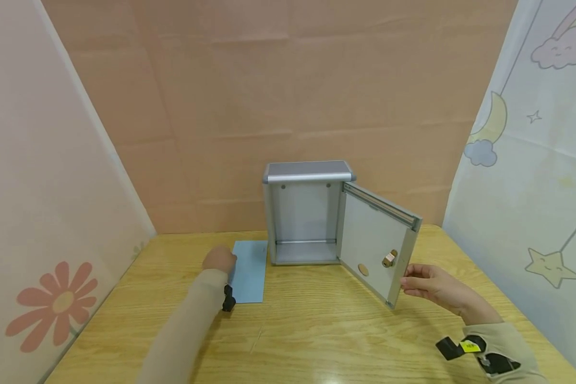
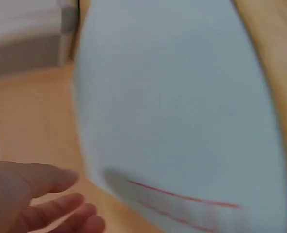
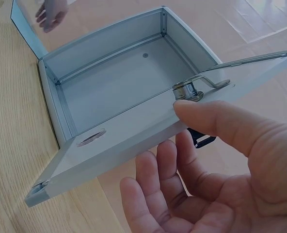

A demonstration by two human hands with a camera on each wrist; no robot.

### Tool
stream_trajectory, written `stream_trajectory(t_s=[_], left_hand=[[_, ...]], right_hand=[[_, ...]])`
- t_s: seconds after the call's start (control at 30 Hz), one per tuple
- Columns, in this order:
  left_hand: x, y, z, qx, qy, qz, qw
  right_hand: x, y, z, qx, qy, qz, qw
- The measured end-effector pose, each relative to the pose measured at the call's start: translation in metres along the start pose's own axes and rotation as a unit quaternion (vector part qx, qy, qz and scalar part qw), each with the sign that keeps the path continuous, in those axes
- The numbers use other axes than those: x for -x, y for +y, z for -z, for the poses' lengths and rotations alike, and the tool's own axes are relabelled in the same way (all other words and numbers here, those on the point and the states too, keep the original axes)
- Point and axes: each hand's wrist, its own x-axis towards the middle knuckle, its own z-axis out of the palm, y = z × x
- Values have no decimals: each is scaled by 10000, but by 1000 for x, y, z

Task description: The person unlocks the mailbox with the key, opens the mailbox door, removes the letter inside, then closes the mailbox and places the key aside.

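A silver-framed letter box [image 1: 304, 213] stands with its hinged door [image 1: 372, 240] swung out to the right; inside it only bare panels show. My right hand [image 1: 432, 288] grips the door's free edge. In the right wrist view, the thumb [image 3: 201, 114] is on the inner side beside the metal cam lock [image 3: 187, 91], and the fingers [image 3: 148, 170] are on the outer side. Left of the box is a light blue sheet of paper [image 1: 248, 272] with red lines at one end. My left hand [image 2: 46, 208] is at its left edge, fingers loosely bent; contact is unclear.
The wooden table [image 1: 307, 330] carries the box and the paper. A brown sheet [image 1: 288, 96] hangs behind, and patterned white panels stand at the left [image 1: 53, 160] and right [image 1: 533, 176]. A round hole [image 1: 362, 270] pierces the door's lower part.
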Motion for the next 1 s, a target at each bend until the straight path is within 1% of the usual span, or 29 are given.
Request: stream_trajectory(t_s=[0.03,0.07,0.1,0.13,0.17,0.2,0.23,0.27,0.3,0.33,0.37,0.4,0.43,0.47,0.53,0.67,0.77,0.83,0.9,1.0], left_hand=[[1,6,3,25,130,-90,9999],[1,12,5,190,224,-174,9994],[2,19,9,545,304,-248,9977],[2,25,12,1007,398,-341,9935],[2,32,15,1543,456,-429,9860],[2,38,17,2120,493,-519,9747],[3,44,18,2706,465,-621,9596],[3,49,19,3274,382,-700,9415],[3,53,18,3736,301,-757,9240],[2,56,16,4097,209,-791,9086],[3,59,14,4358,84,-828,8962],[3,61,12,4545,-36,-836,8868],[3,62,9,4659,-152,-851,8806],[4,62,5,4685,-240,-866,8789],[5,62,-1,4625,-387,-849,8817],[6,60,-9,4325,-501,-860,8961],[6,61,-13,4175,-495,-926,9026],[6,61,-14,4125,-488,-952,9047],[5,62,-15,4136,-504,-962,9039],[4,63,-16,4235,-566,-902,8996]], right_hand=[[0,0,0,-6,2,-3,10000],[0,0,0,-11,5,-6,10000],[0,0,0,-15,4,-9,10000],[0,-1,0,-26,4,-14,10000],[0,-1,-1,-21,5,-14,10000],[0,-1,-1,-30,1,-19,10000],[0,-1,-1,-33,0,-25,10000],[0,-1,-1,-36,-8,-27,10000],[0,-2,-1,-48,-16,-33,10000],[0,-2,-1,-58,-20,-34,10000],[0,-2,-1,-55,-26,-28,10000],[1,-3,-2,-67,-31,-31,10000],[1,-3,-2,-80,-31,-36,10000],[0,-4,-2,-85,-32,-45,9999],[0,-4,-3,-68,-21,-71,9999],[0,-4,-4,0,-6,-123,9999],[1,-5,-5,19,-24,-111,9999],[1,-5,-5,11,-38,-85,10000],[1,-6,-5,-5,-48,-71,10000],[1,-7,-5,-17,-36,-66,10000]])
